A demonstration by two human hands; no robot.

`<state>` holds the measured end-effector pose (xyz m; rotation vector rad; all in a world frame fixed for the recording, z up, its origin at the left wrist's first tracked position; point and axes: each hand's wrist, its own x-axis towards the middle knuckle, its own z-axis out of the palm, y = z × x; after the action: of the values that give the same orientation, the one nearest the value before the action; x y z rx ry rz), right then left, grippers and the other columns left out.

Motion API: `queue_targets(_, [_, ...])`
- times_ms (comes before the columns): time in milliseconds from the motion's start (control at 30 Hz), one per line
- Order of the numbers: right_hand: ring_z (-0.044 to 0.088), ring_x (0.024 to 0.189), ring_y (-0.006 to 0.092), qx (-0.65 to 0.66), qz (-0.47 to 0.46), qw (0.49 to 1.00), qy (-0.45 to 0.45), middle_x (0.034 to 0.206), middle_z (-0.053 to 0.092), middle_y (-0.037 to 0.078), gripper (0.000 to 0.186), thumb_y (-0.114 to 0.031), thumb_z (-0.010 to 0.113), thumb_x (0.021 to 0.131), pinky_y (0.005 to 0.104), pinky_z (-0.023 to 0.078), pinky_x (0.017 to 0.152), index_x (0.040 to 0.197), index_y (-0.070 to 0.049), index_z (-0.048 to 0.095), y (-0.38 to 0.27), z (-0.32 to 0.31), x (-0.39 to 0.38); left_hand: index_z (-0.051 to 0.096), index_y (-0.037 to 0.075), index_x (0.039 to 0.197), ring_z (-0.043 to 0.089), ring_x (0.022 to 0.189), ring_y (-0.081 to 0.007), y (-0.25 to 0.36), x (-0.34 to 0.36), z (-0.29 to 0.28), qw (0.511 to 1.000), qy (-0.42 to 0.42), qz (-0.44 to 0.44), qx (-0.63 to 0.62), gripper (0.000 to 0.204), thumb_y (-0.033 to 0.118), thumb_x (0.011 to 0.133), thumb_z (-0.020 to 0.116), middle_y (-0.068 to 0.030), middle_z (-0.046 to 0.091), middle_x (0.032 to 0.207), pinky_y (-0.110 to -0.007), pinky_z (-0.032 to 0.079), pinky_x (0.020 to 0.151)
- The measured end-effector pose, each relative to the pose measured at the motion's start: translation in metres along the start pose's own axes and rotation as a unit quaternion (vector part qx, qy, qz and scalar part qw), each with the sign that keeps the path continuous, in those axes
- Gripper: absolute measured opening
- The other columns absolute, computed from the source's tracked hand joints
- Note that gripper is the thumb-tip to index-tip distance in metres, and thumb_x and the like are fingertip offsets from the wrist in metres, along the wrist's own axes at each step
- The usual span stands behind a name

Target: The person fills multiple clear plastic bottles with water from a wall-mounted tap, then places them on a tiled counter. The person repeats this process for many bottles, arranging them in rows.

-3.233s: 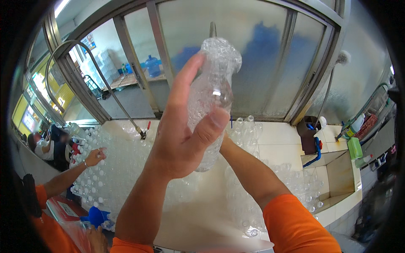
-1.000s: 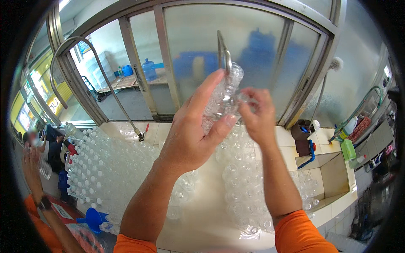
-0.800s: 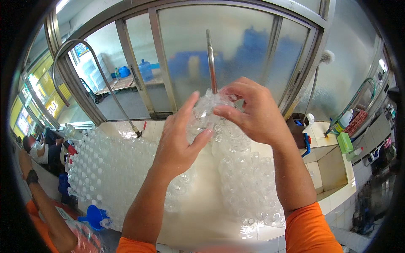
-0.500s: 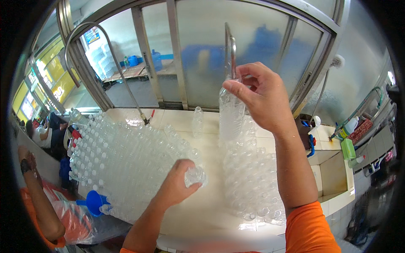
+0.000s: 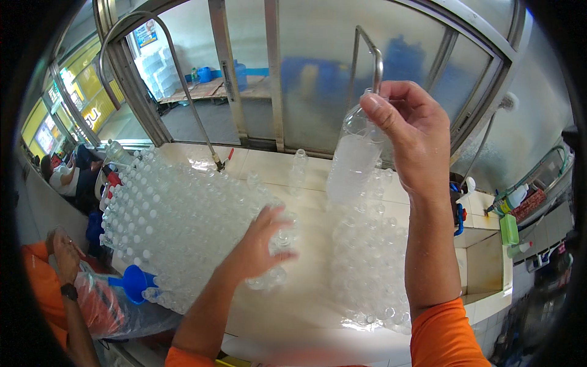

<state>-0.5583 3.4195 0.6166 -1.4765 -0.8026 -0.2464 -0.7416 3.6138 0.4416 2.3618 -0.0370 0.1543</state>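
Observation:
My right hand (image 5: 419, 131) is closed on the neck of a clear plastic bottle (image 5: 354, 165), which hangs slightly tilted. The end of a curved metal spout (image 5: 377, 67) meets the bottle's mouth, and cloudy, bubbly water shows inside. Down on the white tiled counter (image 5: 306, 244), my left hand (image 5: 260, 248) has its fingers spread, with nothing gripped. Clear bottles (image 5: 269, 278) stand beside and beneath it, at the edge of a large cluster. One lone bottle (image 5: 298, 171) stands farther back.
Many bottles (image 5: 131, 214) at left wear white caps, and open bottles (image 5: 367, 263) crowd the right. A blue funnel (image 5: 137, 283) lies at the left edge. Another curved pipe (image 5: 177, 85) rises behind. At right is a tiled basin (image 5: 486, 263). A co-worker's arm (image 5: 70, 275) shows at left.
The left hand has let go of a bottle and spread its fingers. The right hand still grips its bottle, now more tilted under the spout. The whole view has shifted slightly.

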Motion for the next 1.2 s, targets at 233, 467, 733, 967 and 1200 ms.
queue_targets(233, [0.065,0.096,0.013,0.299,-0.044,0.951,0.06,0.103,0.07,0.008,0.032,-0.028,0.071,0.102,0.0285,0.052,0.087,0.114,0.002,0.068,0.042,0.009,0.008,0.038,-0.002,0.156,0.045,0.149,-0.0305,0.106,0.139,-0.061,0.914,0.116,0.232,-0.312,0.077,0.029,0.097,0.077,-0.0267,0.047,0.157,-0.041,0.037,0.12])
queue_targets(467, [0.063,0.111,0.0243,-0.001,0.037,0.999,-0.009,0.118,0.067,0.013,0.032,-0.027,0.059,0.106,0.0381,0.05,0.101,0.121,0.0,0.067,0.25,0.068,0.001,0.031,-0.002,0.16,0.041,0.151,-0.0323,0.118,0.158,-0.071,0.904,0.133,0.305,-0.267,0.079,0.023,0.097,0.072,-0.0239,0.041,0.162,-0.042,0.031,0.123])
queue_targets(733, [0.062,0.112,0.0328,-0.375,0.047,0.904,-0.201,0.123,0.062,0.019,0.034,-0.027,0.07,0.098,0.0417,0.051,0.1,0.121,-0.002,0.069,0.357,0.102,-0.035,0.022,-0.002,0.165,0.042,0.148,-0.0242,0.11,0.16,-0.073,0.911,0.121,0.334,-0.211,0.08,0.021,0.1,0.061,-0.018,0.027,0.171,-0.038,0.036,0.12])
queue_targets(967, [0.061,0.114,0.0402,-0.153,-0.092,0.981,-0.075,0.127,0.058,0.024,0.039,-0.027,0.079,0.091,0.0449,0.051,0.099,0.12,-0.004,0.071,0.228,0.014,-0.012,0.027,0.001,0.165,0.046,0.146,-0.0261,0.115,0.143,-0.06,0.926,0.16,0.298,-0.17,0.075,0.021,0.103,0.064,-0.0172,0.034,0.168,-0.039,0.038,0.119])
queue_targets(1200, [0.064,0.111,0.044,-0.403,-0.122,0.898,-0.127,0.119,0.064,0.027,0.05,-0.041,0.086,0.084,0.0479,0.053,0.096,0.11,0.0,0.076,0.017,-0.055,-0.006,0.038,0.007,0.161,0.06,0.131,-0.035,0.103,0.104,-0.035,0.96,0.208,0.173,-0.07,0.076,0.024,0.097,0.074,-0.0221,0.056,0.149,-0.046,0.049,0.108])
